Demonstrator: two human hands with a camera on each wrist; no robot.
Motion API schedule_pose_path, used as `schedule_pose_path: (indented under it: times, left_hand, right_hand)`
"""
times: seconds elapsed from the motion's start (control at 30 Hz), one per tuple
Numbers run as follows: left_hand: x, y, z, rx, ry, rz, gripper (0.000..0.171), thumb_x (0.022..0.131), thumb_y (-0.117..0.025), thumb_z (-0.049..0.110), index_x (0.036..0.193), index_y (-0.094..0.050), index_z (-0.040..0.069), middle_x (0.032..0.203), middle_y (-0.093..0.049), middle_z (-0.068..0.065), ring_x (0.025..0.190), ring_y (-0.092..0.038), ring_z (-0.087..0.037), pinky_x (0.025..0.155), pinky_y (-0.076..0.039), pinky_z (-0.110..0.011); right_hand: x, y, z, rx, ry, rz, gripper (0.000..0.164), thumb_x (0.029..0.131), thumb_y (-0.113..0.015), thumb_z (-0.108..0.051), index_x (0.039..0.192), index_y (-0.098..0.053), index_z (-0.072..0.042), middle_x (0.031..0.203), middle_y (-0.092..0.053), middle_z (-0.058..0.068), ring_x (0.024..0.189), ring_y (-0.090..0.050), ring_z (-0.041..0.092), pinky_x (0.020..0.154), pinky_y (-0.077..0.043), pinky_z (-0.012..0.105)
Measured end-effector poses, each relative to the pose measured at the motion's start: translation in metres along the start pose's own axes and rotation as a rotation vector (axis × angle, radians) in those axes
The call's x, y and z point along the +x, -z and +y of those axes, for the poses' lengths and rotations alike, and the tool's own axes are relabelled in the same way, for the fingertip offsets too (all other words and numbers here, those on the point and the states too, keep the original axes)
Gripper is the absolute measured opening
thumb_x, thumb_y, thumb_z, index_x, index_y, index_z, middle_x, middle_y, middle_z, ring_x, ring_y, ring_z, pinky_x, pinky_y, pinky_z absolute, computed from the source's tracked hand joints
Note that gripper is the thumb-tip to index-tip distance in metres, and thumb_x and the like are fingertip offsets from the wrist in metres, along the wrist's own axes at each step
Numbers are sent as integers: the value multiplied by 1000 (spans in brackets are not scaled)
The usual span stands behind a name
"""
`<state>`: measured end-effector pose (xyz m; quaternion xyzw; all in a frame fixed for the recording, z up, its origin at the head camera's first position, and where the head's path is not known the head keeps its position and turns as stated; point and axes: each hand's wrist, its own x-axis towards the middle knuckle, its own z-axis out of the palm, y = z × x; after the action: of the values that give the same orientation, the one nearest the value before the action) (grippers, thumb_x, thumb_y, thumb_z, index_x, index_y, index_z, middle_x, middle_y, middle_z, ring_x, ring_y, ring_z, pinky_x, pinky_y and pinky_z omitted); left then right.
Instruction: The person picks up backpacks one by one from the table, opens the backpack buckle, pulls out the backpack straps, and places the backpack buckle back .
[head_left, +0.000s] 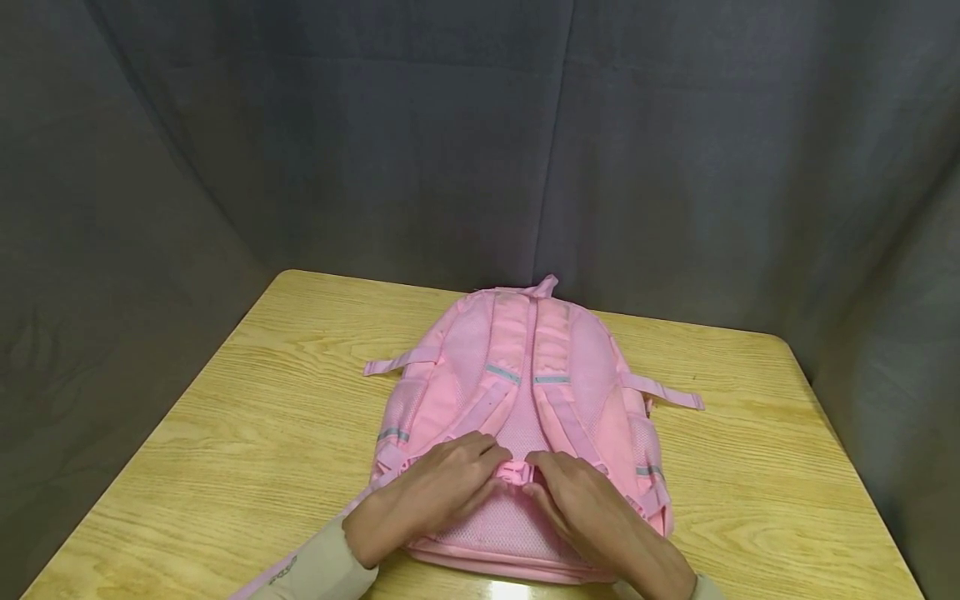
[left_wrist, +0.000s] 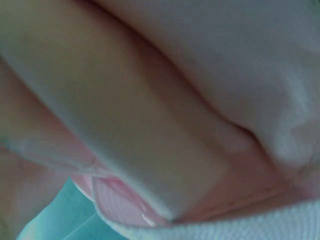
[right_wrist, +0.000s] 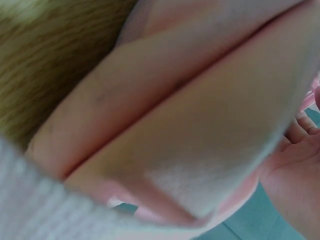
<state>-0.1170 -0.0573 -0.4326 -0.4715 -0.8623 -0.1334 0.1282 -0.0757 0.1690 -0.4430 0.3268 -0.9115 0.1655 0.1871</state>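
a pink backpack lies on the wood-grained surface, its strap side up and its top loop pointing away from the person. over the lower part of its back, the left hand pinches one end of a small pink buckle and the right hand pinches the other, fingers bent on both; whether the buckle is fastened is too small to tell. two padded shoulder straps run side by side above the hands, each crossed by a grey band. dark grey cloth hangs behind and at both sides.
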Motion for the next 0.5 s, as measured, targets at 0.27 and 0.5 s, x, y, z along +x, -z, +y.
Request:
schedule_pose_path:
  times: [0.27,0.5]
  left_hand:
    - [1,2,-1,-15,-6,28,18,98,-59,18,114,-64,11,104,-63,1,95,-62,-12,86,-54,-27]
    - [2,4,-1,-48,-31,66,19,97,-60,20,114,-64,10,102,-61,1,92,-61,-11,84,-53,-27]
  right_hand:
    - [2,4,-1,31,-28,-48,24,97,-64,-20,115,-60,-5,97,-66,0,88,-63,11,78,-55,31]
    - [3,7,-2,44,-44,-69,25,98,-62,-21,118,-58,-5,99,-66,1,89,-64,11,79,-55,32]
